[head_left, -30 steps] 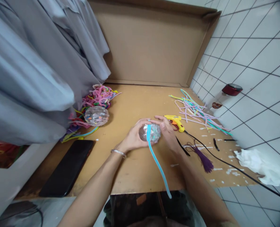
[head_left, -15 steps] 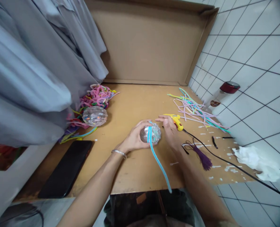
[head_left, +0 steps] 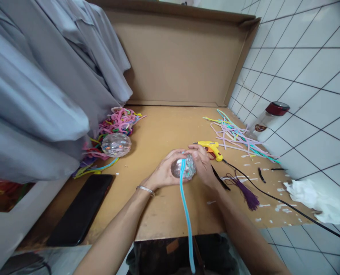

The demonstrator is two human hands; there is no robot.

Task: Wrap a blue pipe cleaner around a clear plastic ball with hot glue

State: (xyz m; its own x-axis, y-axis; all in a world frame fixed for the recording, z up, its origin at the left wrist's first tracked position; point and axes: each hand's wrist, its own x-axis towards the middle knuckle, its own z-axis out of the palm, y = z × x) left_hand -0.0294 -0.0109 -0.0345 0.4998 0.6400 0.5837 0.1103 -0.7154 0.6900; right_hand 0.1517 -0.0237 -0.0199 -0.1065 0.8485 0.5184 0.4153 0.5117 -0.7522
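Note:
A clear faceted ball point(head_left: 188, 171) with colourful bits showing through it sits in my left hand point(head_left: 166, 168), whose fingers wrap round its left side. Over the ball runs a light blue pipe cleaner point(head_left: 186, 208), its long end hanging down past the table's front edge. My right hand point(head_left: 202, 163) presses against the ball's upper right with its fingers bent over the top, near the upper end of the pipe cleaner. Just beyond that hand lies a yellow glue gun point(head_left: 210, 146), nozzle to the left.
Left: a second clear ball point(head_left: 116, 144), a heap of pipe cleaners point(head_left: 121, 119) and a black phone point(head_left: 80, 210). Right: loose pipe cleaners point(head_left: 238, 137), a jar with a red lid point(head_left: 269, 119), a purple tassel point(head_left: 248, 194), crumpled tissue point(head_left: 316, 200) and the glue gun's black cord point(head_left: 269, 195).
My right hand has moved left from beside the glue gun onto the ball. The pipe cleaner's loose end has swung left and towards me. The view has tilted slightly.

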